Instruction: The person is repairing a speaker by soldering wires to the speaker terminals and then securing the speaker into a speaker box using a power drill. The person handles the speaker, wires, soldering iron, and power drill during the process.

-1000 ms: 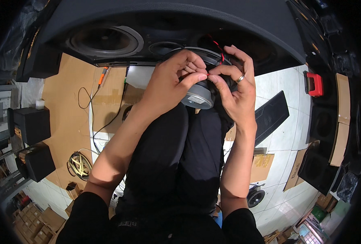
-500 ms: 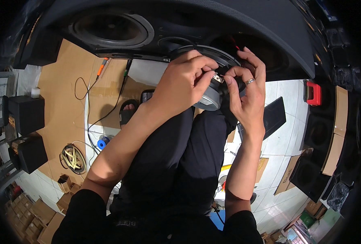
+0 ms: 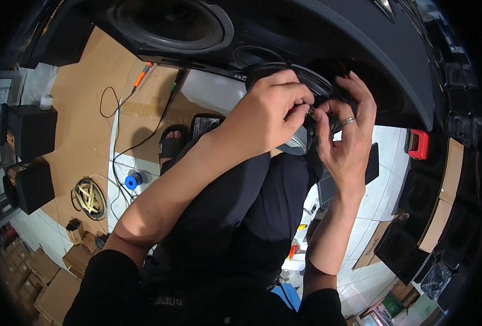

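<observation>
A loose loudspeaker driver (image 3: 297,142) rests at my knees, magnet toward me, beneath the large black speaker cabinet (image 3: 295,35). My left hand (image 3: 281,111) is closed, its thumb and forefinger pinched at a small metal terminal (image 3: 312,112) on the driver's side. Opposite it, my right hand (image 3: 349,136) pinches a thin wire end at the same terminal, with its other fingers raised. A red wire (image 3: 344,70) shows near those raised fingertips, in front of a dark cabinet opening. The fingers hide most of the contact point.
An orange-handled soldering iron (image 3: 140,77) and its dark cord lie on cardboard to the left. Beside the cord are a blue spool (image 3: 131,181) and a coil of pale strips (image 3: 90,199). To the right are a red case (image 3: 417,144) and several black speakers (image 3: 414,190).
The whole view has shifted, so cabinet, hands and driver sit farther right. Both hands keep their pinch at the terminal, and the fingertips have drawn slightly closer together.
</observation>
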Available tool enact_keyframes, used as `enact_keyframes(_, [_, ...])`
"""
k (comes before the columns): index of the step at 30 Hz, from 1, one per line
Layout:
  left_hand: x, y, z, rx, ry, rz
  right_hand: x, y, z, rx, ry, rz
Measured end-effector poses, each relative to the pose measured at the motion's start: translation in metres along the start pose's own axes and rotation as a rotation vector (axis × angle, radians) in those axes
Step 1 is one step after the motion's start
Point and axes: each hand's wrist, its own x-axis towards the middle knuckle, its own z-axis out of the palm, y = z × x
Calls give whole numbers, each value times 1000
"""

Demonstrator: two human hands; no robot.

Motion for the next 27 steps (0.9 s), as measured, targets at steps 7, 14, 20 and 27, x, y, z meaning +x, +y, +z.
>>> enact_keyframes(7, [1,2,-2,42,-33,-43,1,-3,2,-56,-9,-14])
enact_keyframes(14, [2,5,-4,75,-58,-102,-3,-5,4,-99,6,-27])
enact_keyframes(20, [3,4,-5,118,-98,-122,-5,-6,7,-120,33,-43])
enact_keyframes(27, [3,4,-5,153,-91,-134,-4,-11,10,-160,48,-94])
